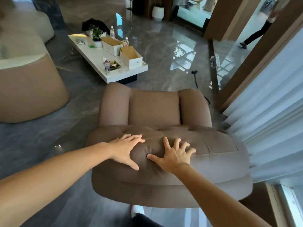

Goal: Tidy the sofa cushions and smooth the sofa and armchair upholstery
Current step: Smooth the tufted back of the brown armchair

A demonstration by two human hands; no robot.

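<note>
both hands point(126, 149) spread flat atop armchair point(213, 161) backrest.

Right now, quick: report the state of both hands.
Left hand: open, fingers spread, flat on the armchair backrest, holding nothing.
Right hand: open, fingers splayed, pressing the same backrest, holding nothing.

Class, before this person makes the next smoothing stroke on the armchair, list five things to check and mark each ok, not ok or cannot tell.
1. Left hand flat on the armchair's back cushion: ok.
2. Right hand flat, fingers spread: ok.
3. Both hands free of objects: ok.
4. Fabric between the hands smooth: not ok, creases gather there.
5. Seat free of loose items: ok.
6. Front of the armchair smooth: cannot tell, hidden from behind.
</note>
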